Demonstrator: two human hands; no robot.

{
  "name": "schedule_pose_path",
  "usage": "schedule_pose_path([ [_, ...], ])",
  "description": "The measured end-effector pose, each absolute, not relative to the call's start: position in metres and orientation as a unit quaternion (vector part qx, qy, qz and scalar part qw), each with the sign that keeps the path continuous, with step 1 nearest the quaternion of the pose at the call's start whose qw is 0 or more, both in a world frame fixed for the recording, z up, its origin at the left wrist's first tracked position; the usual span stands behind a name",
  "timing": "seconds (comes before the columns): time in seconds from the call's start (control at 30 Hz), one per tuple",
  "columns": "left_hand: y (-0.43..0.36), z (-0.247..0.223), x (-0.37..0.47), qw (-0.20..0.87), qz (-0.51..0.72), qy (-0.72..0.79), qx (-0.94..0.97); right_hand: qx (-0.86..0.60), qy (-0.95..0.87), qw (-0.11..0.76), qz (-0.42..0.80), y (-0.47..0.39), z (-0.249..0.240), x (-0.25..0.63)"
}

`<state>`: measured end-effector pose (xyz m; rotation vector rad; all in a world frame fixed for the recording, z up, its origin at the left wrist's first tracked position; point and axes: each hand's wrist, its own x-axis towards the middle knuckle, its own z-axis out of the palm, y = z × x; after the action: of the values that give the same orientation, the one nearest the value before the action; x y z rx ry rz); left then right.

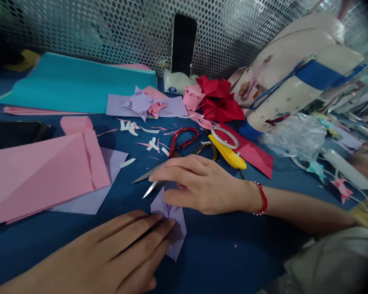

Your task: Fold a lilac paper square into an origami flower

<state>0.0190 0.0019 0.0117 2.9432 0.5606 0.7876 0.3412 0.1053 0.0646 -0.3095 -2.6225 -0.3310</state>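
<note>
A folded piece of light purple paper (178, 232) lies on the blue table, creased and pointed at both ends. My left hand (119, 253) rests flat on its left side, fingers stretched out, fingertips near the middle crease. From the right comes my right hand (199, 185), wearing a red bracelet; its lowest visible digit touches the paper's upper part. The other fingers extend apart from it, over a pair of scissors (184, 141) with a red handle. The scissors' blades are spread, their tips just above the paper. Part of the paper is hidden beneath both hands.
Pink sheets (46, 171) lie left, blue paper (79, 83) behind. White and pink scraps (153, 143) surround folded stars (139, 104). A yellow cutter (227, 151), tape roll (225, 137), red paper (248, 149), bottle (297, 94) and propped phone (183, 45) stand or lie beyond.
</note>
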Motion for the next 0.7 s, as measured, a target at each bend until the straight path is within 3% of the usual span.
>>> schedule_pose_path([
  [0.13,0.007,0.008,0.025,0.015,0.269,0.166,0.949,-0.086,-0.988,0.117,-0.057,0.113,0.087,0.342],
  [0.37,0.013,0.013,0.033,0.011,0.284,0.152,0.947,-0.038,-0.999,-0.002,-0.001,0.129,0.117,0.336],
  [0.7,0.016,0.01,0.033,-0.009,0.281,0.146,0.948,0.025,-0.995,-0.061,-0.072,0.14,0.137,0.316],
])
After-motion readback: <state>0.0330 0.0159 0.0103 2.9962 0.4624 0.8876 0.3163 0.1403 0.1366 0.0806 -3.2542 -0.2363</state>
